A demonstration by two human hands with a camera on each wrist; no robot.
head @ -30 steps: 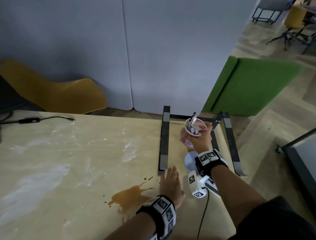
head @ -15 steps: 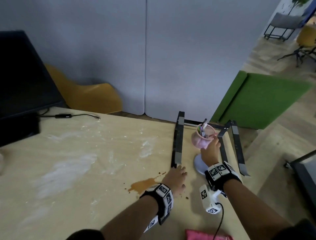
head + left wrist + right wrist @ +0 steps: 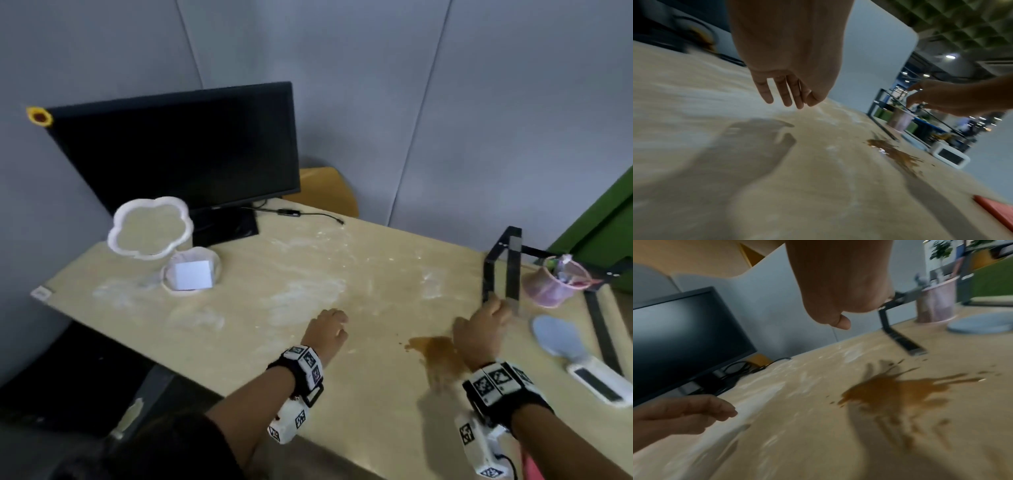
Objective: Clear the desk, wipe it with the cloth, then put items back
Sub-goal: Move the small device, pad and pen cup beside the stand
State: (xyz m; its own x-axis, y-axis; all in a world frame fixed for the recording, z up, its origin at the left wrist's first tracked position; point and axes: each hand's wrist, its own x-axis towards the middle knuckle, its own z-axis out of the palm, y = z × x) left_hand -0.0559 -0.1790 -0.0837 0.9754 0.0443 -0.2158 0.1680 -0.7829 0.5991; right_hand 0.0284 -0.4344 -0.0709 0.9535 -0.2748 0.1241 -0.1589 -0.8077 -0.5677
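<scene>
The wooden desk point(image 3: 274, 308) carries white powder smears and a brown spill point(image 3: 438, 353). My left hand point(image 3: 332, 320) hovers over the middle of the desk, fingers point(image 3: 785, 97) relaxed and holding nothing. My right hand point(image 3: 493, 308) is above the spill, fingers loosely bent by the front leg of the black metal stand point(image 3: 512, 267), and grips nothing that I can see. The pink mesh pen cup point(image 3: 551, 287) stands on the desk inside the stand, apart from both hands. A corner of the pink cloth point(image 3: 532, 467) shows at the desk's near right edge.
A black monitor point(image 3: 178, 154) stands at the back left with a cable point(image 3: 301, 214) beside it. In front of it are a flower-shaped mirror point(image 3: 150, 228) and a white box point(image 3: 191, 274). A pale blue coaster point(image 3: 558, 334) and a white device point(image 3: 597, 382) lie right of the stand.
My right hand has let go of the pen cup, which now stands in the stand, and drawn back over the spill. My left hand moved left. The view swung left to the monitor.
</scene>
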